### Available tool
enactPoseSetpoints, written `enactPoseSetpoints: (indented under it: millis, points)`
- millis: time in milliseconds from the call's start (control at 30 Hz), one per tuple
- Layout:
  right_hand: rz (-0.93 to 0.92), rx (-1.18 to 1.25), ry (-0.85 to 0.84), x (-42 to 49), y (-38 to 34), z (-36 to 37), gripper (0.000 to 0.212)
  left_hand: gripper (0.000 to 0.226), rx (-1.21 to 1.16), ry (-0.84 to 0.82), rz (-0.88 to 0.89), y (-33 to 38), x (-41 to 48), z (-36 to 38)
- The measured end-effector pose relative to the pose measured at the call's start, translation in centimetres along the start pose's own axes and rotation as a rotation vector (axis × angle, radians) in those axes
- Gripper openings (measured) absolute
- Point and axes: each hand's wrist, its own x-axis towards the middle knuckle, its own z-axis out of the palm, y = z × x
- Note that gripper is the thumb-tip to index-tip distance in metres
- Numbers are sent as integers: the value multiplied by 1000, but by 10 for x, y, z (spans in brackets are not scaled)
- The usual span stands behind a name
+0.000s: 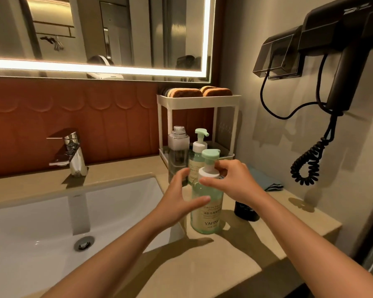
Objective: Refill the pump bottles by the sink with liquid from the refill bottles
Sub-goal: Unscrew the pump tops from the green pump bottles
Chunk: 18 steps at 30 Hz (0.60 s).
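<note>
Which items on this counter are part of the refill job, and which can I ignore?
Part of the job:
- near pump bottle, steadied by the left hand, right hand at its collar
- second pump bottle behind it
- clear uncapped bottle
- black cap, possibly

Ignore:
- sponges on the white rack
- faucet
- hair dryer
- blue cloth

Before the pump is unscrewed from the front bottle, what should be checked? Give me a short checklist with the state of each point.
1. Front bottle upright on the counter: ok.
2. Left hand steadies its body: ok.
3. Right hand on the pump collar: ok.
4. Refill bottle uncapped: ok.
5. Liquid level in front bottle: cannot tell.
6. Back pump bottle stands apart from it: cannot tell.
</note>
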Motion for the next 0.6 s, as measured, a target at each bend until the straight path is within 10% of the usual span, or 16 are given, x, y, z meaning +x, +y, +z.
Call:
enactPoseSetpoints:
  millis: [433,600]
  points:
    - [123,-9,-143,-9,-15,5,61,77,-167,106,-23,-6,-6,41]
    - [160,206,-152,-10,-15,22,39,80,-187,9,-52,-11,-3,32]
